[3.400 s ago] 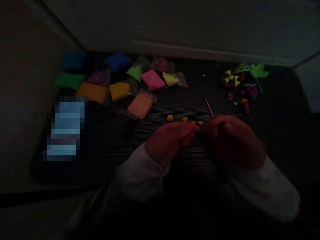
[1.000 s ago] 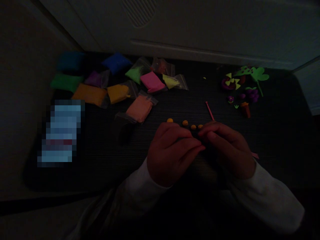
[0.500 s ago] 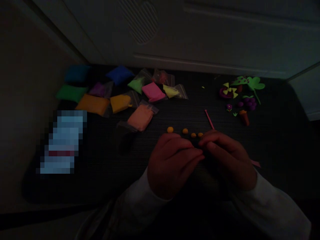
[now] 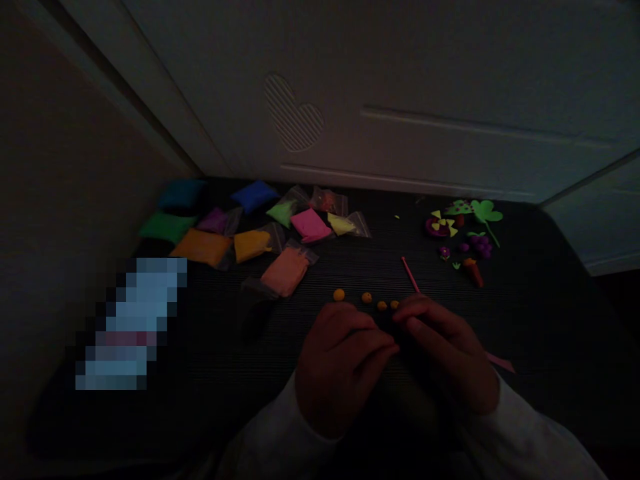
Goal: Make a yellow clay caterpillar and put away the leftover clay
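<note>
L grip [image 4: 345, 370], R grip [image 4: 447, 353]: both curled, closure & contents unclear, nr sm. yel. balls [image 4: 367, 297] on dk. table [image 4: 210, 400]

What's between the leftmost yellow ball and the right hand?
Three more yellow balls, seen in the head view: they lie in a loose row from the leftmost ball toward the right hand, which partly hides the last one.

The right hand [image 4: 447, 353] hides the lower end of the pink stick [image 4: 410, 274].
</note>
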`<state>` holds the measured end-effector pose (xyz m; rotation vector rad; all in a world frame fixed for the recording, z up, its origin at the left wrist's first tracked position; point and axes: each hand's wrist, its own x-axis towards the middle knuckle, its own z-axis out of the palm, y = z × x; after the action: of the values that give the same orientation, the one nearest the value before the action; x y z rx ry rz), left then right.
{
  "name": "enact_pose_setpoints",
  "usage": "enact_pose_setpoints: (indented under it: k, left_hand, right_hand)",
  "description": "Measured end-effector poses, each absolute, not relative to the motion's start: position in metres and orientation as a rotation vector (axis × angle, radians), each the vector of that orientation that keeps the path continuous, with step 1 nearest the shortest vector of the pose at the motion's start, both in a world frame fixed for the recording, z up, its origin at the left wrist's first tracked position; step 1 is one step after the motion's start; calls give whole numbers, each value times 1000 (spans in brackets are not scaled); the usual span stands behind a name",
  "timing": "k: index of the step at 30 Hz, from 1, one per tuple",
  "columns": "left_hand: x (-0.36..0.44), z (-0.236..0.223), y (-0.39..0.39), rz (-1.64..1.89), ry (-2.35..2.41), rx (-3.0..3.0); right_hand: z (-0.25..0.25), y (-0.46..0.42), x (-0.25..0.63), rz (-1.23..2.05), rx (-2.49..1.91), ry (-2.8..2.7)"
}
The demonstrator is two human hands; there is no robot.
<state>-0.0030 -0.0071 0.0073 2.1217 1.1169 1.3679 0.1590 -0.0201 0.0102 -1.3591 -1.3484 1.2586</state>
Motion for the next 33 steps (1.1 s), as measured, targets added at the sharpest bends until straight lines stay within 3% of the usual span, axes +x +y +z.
enact_pose_setpoints:
  k: [19, 33]
  left_hand:
    - [-5, 6, -6, 1432, 1137, 2186]
    - [-2, 34, -23, 1594, 1080, 2160]
  right_hand:
    - [-4, -11, 165, 1193, -1316, -1250]
    - [-11, -3, 170, 1110, -1255, -1213]
